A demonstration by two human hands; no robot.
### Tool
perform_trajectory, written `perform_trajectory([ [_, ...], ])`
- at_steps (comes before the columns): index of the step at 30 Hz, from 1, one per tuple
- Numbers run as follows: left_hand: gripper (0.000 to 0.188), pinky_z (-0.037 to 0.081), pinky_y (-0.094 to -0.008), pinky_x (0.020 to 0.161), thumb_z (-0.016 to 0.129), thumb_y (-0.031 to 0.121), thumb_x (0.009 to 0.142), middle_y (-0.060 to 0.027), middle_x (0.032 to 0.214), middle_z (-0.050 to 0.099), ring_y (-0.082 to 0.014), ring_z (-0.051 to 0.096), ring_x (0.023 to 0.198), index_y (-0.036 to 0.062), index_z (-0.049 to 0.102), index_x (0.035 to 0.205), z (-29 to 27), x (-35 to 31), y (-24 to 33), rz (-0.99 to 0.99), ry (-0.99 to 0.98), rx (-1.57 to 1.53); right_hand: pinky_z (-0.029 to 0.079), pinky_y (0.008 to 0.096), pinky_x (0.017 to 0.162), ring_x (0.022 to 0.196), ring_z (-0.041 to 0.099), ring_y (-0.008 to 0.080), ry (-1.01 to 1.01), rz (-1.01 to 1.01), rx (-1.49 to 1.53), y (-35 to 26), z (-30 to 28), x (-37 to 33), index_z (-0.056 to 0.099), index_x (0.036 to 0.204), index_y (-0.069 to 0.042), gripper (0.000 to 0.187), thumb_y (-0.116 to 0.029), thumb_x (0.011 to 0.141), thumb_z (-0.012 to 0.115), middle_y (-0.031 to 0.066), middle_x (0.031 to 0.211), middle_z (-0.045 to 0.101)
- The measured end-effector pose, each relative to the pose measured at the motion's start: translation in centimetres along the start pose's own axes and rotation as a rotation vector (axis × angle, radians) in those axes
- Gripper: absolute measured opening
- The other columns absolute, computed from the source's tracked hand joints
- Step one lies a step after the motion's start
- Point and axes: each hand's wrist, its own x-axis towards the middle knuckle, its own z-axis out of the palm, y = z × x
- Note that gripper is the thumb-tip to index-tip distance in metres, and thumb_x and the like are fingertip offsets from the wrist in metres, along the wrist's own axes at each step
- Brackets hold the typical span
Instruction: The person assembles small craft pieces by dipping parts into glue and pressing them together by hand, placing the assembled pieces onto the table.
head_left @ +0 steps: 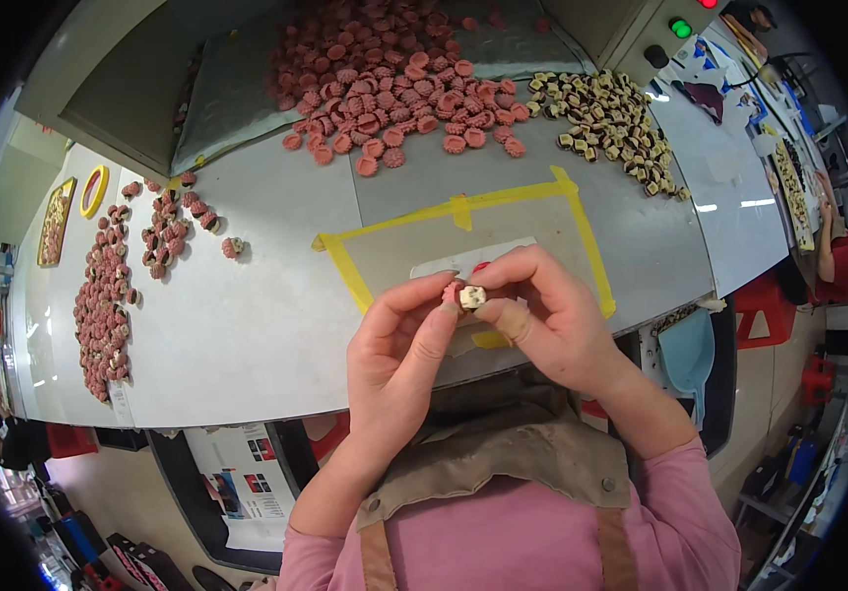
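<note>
Over the taped work area my left hand (396,345) is closed, its thumb and fingertips pinching a small pink ridged cap (451,295). My right hand (552,320) is closed too, and pinches a small cream-and-dark piece (473,297). The two pieces touch, or nearly so, between my fingertips; their inner sides are hidden. Beneath my hands lies a pale sheet (434,266), with a small bright red thing (480,267) showing above my right fingers.
A large heap of pink caps (375,98) lies at the far middle, and cream-and-dark pieces (621,128) at its right. Joined pink-and-cream pieces (104,305) are gathered at the left. Yellow tape (513,194) frames the work area. A light blue dustpan (685,360) hangs beside the right edge.
</note>
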Motion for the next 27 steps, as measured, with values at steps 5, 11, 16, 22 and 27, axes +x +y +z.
perform_trajectory([
  [5, 0.022, 0.047, -0.0278, 0.09, 0.058, 0.001, 0.091, -0.0105, 0.107, 0.062, -0.0175, 0.06, 0.101, -0.0027, 0.059, 0.113, -0.3, 0.1, -1.3, 0.286, 0.005, 0.375, 0.049, 0.0293, 0.074, 0.083, 0.059, 0.0189, 0.048, -0.255, -0.332, 0.7, 0.2, -0.2, 0.055, 0.105, -0.002, 0.019, -0.01, 0.089, 0.063, 0.0098, 0.099, 0.06],
  [11, 0.023, 0.048, -0.0278, 0.087, 0.059, 0.001, 0.091, -0.0102, 0.105, 0.063, -0.0182, 0.06, 0.1, -0.0022, 0.06, 0.113, -0.7, 0.3, -1.0, 0.29, -0.193, 0.435, 0.049, 0.0327, 0.072, 0.083, 0.059, 0.0247, 0.123, -0.545, -0.613, 2.3, -0.7, -1.4, 0.055, 0.103, -0.003, 0.025, -0.019, 0.087, 0.066, 0.0093, 0.097, 0.061],
  [16, 0.039, 0.049, -0.0284, 0.085, 0.059, 0.002, 0.091, -0.0102, 0.103, 0.064, -0.0162, 0.062, 0.097, -0.0007, 0.047, 0.129, 0.4, -0.5, -0.9, 0.111, -0.195, 0.291, 0.047, 0.0336, 0.08, 0.094, 0.056, 0.0248, 0.103, -0.527, -0.469, 2.2, -1.3, -2.1, 0.057, 0.111, -0.005, 0.036, -0.028, 0.086, 0.067, 0.0103, 0.106, 0.058],
  [22, 0.052, 0.051, -0.029, 0.083, 0.058, 0.001, 0.091, -0.0122, 0.104, 0.064, -0.0158, 0.063, 0.094, 0.0006, 0.035, 0.138, 0.9, -0.3, -0.9, 0.005, -0.184, 0.262, 0.048, 0.0346, 0.079, 0.092, 0.056, 0.0251, 0.036, -0.53, -0.486, 3.1, -2.1, -2.0, 0.059, 0.109, -0.006, 0.034, -0.028, 0.085, 0.068, 0.01, 0.105, 0.056],
  [27, 0.058, 0.051, -0.0285, 0.082, 0.064, 0.002, 0.087, -0.0126, 0.103, 0.064, -0.0168, 0.064, 0.092, 0.0003, 0.036, 0.138, 0.6, 0.0, -1.8, 0.142, -0.185, 0.3, 0.048, 0.0342, 0.077, 0.092, 0.056, 0.0255, 0.074, -0.548, -0.491, 3.2, -1.6, -1.7, 0.059, 0.106, -0.006, 0.029, -0.02, 0.083, 0.069, 0.0089, 0.103, 0.056],
])
